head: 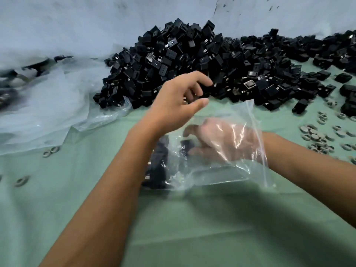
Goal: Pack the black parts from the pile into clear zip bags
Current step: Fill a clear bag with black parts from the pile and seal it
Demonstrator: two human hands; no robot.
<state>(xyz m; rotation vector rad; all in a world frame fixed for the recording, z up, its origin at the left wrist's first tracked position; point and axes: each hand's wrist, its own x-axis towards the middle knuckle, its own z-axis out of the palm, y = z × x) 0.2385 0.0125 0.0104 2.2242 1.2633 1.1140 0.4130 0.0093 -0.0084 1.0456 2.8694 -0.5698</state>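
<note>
Item: zip bag [221,151], six o'clock of pile [202,64]. My right hand [217,139] sat inside it among black parts [185,146], grip unclear; left hand [179,101] hovered loosely curled, empty. Risk: unsupported bag mouth collapsing, spilling parts.

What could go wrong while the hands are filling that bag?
The right hand is deep inside the floppy clear bag, so the few black parts in it might slide out as it withdraws. The left hand reaches toward the steep pile, which might tumble. Small grey rings lying nearby could get scooped in too.
</note>
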